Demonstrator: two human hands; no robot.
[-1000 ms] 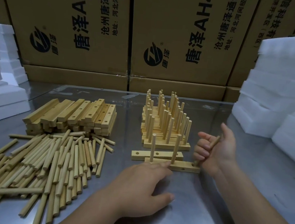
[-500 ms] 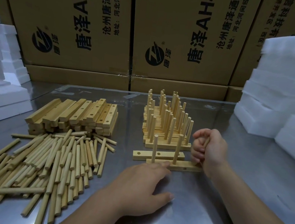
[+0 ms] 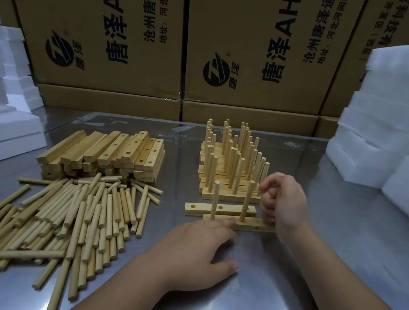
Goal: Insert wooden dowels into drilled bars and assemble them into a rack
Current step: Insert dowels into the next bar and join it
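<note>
— Hands, from the head view: the left hand (image 3: 197,250) lies flat on the steel table (image 3: 285,298), fingers straight, index fingertip pressing the near bar (image 3: 254,225).
— And the other one?
— The right hand (image 3: 284,201) is balled tight above that bar's right end, curled fingers facing left. What sits inside the fist, I cannot tell.
— The bar itself?
— Flat and crosswise, with two upright dowels (image 3: 215,200) standing in it, between the two hands. A spare bar (image 3: 221,209) lies just behind it.
— Supplies?
— Heaped on the left, loose dowels (image 3: 69,217); behind them, drilled bars (image 3: 104,153) in a stack. Just beyond the fist, finished racks (image 3: 229,167) piled up. Around the table, cartons (image 3: 105,35) and white foam blocks (image 3: 387,121).
</note>
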